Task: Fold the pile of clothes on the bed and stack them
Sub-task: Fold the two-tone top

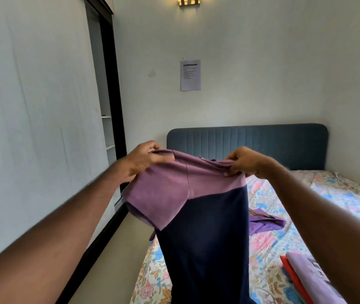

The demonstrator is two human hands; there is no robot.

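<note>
Both hands pinch the top edge of one shirt [207,227] and hold it up in the air. The left hand [144,161] has its fingers curled over the shoulder just above the mauve sleeve, thumb pressed against the cloth. The right hand [243,161] nips the other end of the top edge between fingertips and thumb. The two grips sit level and near each other, with the mauve yoke drawn fairly taut between them.

From that line the shirt hangs straight down: mauve across the shoulders and sleeve, navy in the body. Its long axis runs vertically, away from the grips and towards the bed [268,270], and its lower end drops out of view at the bottom of the frame. Only one sleeve shows, on the left-hand side; the shirt looks already halved lengthwise, though I cannot be sure. Laying it flat would mean lowering it forward onto the floral sheet, which lies directly below and beyond the hanging cloth; neither hand is plainly nearer.

Counted: one shirt in hand; one loose purple garment [266,222] crumpled on the sheet behind it, nearer the right hand; and one stack [304,277] of folded clothes at lower right, with a lilac piece on top and a red one beneath, perhaps more under the arm. By my judgement the folding is well along, with at least two pieces left.
</note>
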